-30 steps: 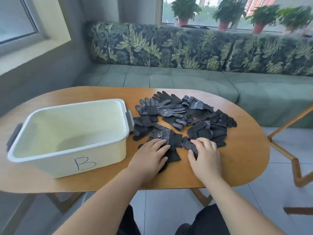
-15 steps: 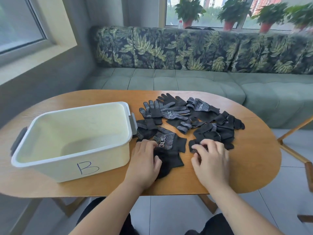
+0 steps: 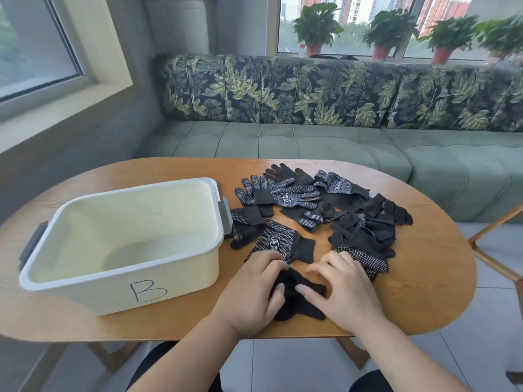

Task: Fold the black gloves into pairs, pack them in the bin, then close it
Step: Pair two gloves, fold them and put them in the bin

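Several black gloves with white grip dots [image 3: 314, 210] lie scattered on the right half of the wooden table [image 3: 430, 278]. One plain black glove [image 3: 297, 301] lies nearest the front edge, between my hands. My left hand [image 3: 252, 295] grips its left side with curled fingers. My right hand [image 3: 339, 290] holds its right side, thumb on the fabric. A dotted glove [image 3: 365, 257] lies just beyond my right hand. The cream bin [image 3: 124, 278] marked "B" stands open and empty at the left, with no lid in sight.
A green bench sofa [image 3: 311, 142] with leaf-print cushions runs behind the table. Potted plants [image 3: 317, 29] stand on the windowsill. A wooden chair frame [image 3: 498, 244] is at the right. The table's front edge is close under my wrists.
Both hands have drawn one black glove out of the pile toward the front edge. My right hand left the dotted glove and came over to the plain one.
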